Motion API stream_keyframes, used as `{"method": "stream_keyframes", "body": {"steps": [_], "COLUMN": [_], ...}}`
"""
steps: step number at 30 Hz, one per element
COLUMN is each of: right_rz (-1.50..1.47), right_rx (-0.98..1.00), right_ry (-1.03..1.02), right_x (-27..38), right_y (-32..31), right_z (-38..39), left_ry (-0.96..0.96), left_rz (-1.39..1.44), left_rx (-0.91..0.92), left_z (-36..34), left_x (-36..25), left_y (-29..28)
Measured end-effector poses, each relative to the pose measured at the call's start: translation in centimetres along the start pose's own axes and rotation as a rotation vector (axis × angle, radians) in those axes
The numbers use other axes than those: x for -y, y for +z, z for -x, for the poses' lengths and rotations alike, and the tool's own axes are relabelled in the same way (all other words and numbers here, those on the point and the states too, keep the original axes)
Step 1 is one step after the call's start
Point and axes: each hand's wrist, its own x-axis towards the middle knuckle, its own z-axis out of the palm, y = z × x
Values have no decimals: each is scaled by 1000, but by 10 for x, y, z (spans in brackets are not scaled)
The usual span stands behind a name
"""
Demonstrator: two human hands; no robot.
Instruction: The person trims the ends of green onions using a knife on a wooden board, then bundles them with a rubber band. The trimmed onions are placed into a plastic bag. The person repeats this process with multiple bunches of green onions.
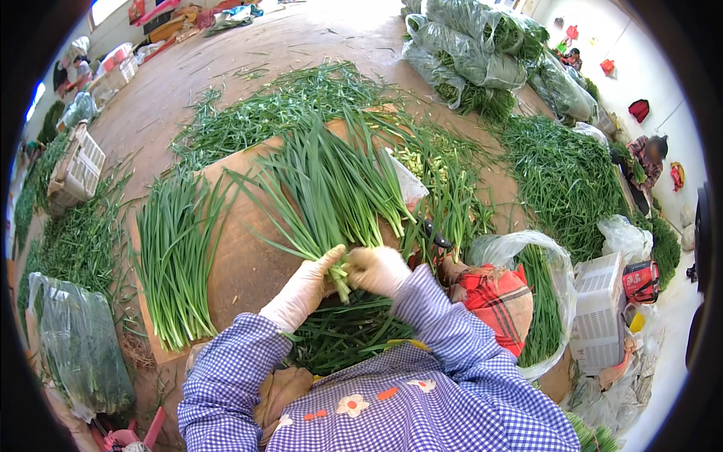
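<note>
In the head view, the left hand, in a pale glove, has its fingers closed around the lower part of a bunch of long green leaves. The stalk ends come out below the grip, and the leaves spread away from the person, above a brown board. The right hand, also gloved, is just beside these ends. Its fingers are curled in – whether they pinch a stalk, I cannot tell.

On the left part of the board lies a neat sheaf, with its pale ends toward the person. Beyond the board there is a heap of loose leaves on the floor. To the right of the right hand is a red cloth, and next to it an open clear bag with greens inside. Farther right stands a white crate. Near the wall, another person is visible – well apart from the board.
</note>
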Motion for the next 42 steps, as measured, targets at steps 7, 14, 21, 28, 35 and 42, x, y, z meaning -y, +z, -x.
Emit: {"method": "stream_keyframes", "body": {"steps": [7, 14, 21, 28, 35, 42], "right_rz": [74, -1049, -1157, -941, 156, -330], "right_rx": [-135, 223, 189, -118, 115, -216], "right_ry": [459, 614, 617, 564, 241, 370], "right_x": [-21, -93, -79, -53, 42, -10], "right_y": [-8, 15, -14, -17, 38, 16], "right_z": [-20, -32, 5, 12, 7, 1], "left_ry": [-61, 53, 204, 74, 65, -12], "left_rz": [92, 192, 28, 26, -99, -5], "left_rx": [-154, 9, -170, -249, -149, -241], "left_z": [-15, -2, 1, -4, -3, 13], "left_x": [0, -13, -18, 0, 15, -19], "left_y": [-26, -8, -23, -21, -21, -35]}}
